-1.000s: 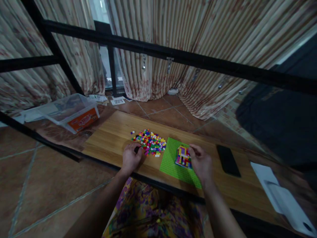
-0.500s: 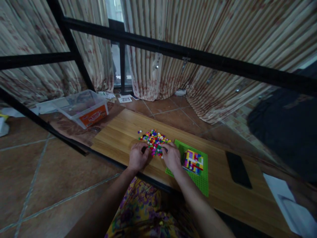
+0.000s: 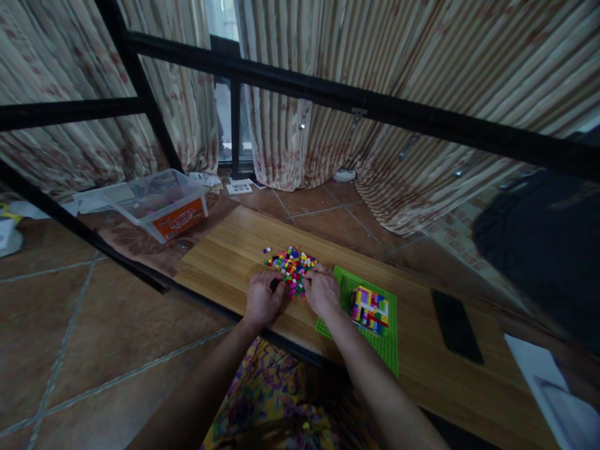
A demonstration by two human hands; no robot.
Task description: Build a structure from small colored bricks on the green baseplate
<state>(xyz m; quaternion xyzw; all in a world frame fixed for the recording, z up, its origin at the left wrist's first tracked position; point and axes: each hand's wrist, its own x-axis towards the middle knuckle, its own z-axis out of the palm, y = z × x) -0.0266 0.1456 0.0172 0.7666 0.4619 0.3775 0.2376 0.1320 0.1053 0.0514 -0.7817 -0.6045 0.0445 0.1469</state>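
Note:
A loose pile of small coloured toy bricks (image 3: 294, 265) lies on the wooden tabletop (image 3: 220, 244), between my two hands. My left hand (image 3: 265, 299) rests at the pile's near left edge, fingers curled and thumb drawn in. From the right, my right hand (image 3: 322, 291) reaches into the pile with its fingers pinched together. Whatever either hand holds is too small or hidden to make out. Just right of my right hand is a green studded baseplate (image 3: 390, 353), partly covered by my forearm. On it stands a block built of multicoloured bricks (image 3: 370, 310).
A black phone (image 3: 456, 325) lies on the table's right side, with white paper (image 3: 534, 362) beyond it. A clear plastic bin (image 3: 162, 200) with an orange label sits on the floor at left. Black metal bars (image 3: 300, 82) cross the view before curtains.
The view has shifted slightly, so everything sits a little lower and further right. My right hand's fingers have drawn closer together at the pile. My left hand stays at the pile's edge.

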